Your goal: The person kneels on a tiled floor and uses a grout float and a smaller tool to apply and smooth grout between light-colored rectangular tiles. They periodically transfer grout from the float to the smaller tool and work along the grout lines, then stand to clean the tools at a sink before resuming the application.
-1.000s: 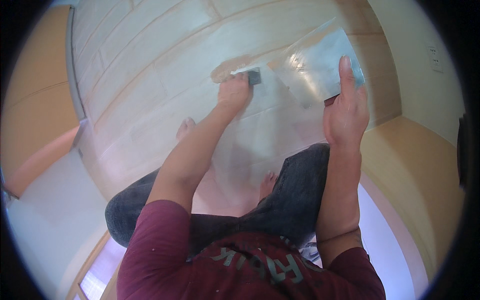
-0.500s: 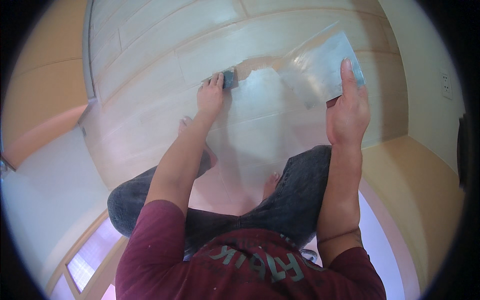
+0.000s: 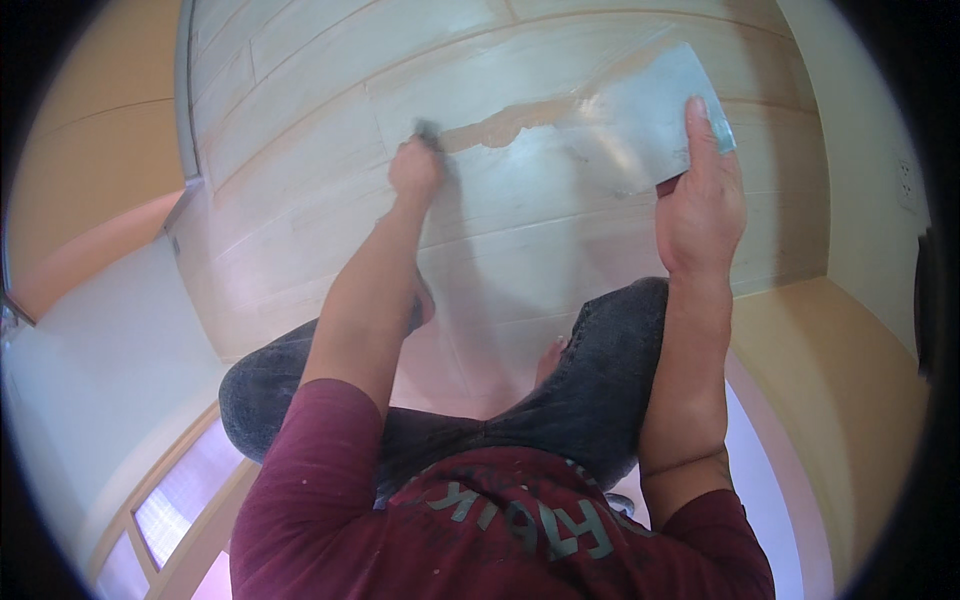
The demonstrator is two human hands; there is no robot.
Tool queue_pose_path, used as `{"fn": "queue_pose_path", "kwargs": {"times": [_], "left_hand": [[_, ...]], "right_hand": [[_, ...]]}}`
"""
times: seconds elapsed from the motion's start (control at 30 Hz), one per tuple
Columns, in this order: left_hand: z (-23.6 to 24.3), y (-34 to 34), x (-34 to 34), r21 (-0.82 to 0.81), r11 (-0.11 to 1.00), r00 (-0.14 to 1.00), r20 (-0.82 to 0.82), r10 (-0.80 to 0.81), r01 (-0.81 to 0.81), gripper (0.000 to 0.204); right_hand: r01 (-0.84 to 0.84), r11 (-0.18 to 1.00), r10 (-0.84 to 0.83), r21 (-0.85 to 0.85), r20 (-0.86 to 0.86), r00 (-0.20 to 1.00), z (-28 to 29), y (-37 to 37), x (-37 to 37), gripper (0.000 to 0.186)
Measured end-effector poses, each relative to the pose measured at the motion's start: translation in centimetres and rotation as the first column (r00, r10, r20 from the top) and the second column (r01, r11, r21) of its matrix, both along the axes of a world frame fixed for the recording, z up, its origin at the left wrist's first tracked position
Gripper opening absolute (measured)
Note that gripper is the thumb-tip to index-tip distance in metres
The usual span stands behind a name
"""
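And here's the left hand (image 3: 415, 170), upper centre of the frame, curled round a small, dark, motion-blurred scraper (image 3: 428, 131) at the pale-smeared, plank-patterned floor (image 3: 300, 195); a ragged brown streak (image 3: 500, 127) runs off beside it. Upper right, the right hand (image 3: 703, 220) clamps a broad, shiny, thin metal plate (image 3: 650, 115), thumb flat on top. Looks light and stiff, possibly slick; that lower-right edge seems the place to grip!

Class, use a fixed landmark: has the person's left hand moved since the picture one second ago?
Yes, leftward: the left hand is now nearer the grey edging strip on the left than it was then.
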State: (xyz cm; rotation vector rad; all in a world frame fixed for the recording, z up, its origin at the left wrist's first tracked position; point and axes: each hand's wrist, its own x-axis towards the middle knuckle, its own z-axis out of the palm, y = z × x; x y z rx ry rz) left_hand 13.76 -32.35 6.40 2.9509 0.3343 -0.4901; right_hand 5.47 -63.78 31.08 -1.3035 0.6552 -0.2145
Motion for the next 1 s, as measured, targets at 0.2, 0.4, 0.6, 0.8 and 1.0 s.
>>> {"fn": "queue_pose_path", "kwargs": {"times": [0.2, 0.4, 0.6, 0.8, 1.0], "left_hand": [[-2.0, -13.4, 0.8, -0.171, 0.981, 0.995, 0.011, -0.095, 0.095, 0.026], [-4.1, -22.0, 0.9, -0.235, 0.941, 0.968, 0.003, -0.250, 0.244, 0.024], [-6.2, -25.2, 0.2, -0.371, 0.883, 0.948, -0.024, -0.318, 0.287, 0.025], [-5.5, -30.5, -5.6, -0.531, 0.757, 0.915, 0.099, -0.392, 0.382, 0.026], [-1.3, -12.4, -5.1, -0.121, 0.823, 0.774, 0.438, -0.457, 0.555, 0.056]], "right_hand": [[0.117, 0.987, -0.125, 0.107, 0.069, 0.990, -2.9, -2.9, 0.0, 0.054], [0.221, 0.968, -0.227, 0.122, 0.042, 0.973, -5.1, -7.3, -1.1, 0.050], [0.169, 0.966, -0.187, 0.196, 0.077, 0.979, -6.2, -6.8, -0.6, 0.048], [0.180, 0.954, -0.206, 0.240, 0.087, 0.975, -6.6, -7.6, 0.0, 0.049], [0.067, 0.957, -0.104, 0.283, 0.119, 0.987, -5.1, -7.8, 0.2, 0.050]]}}
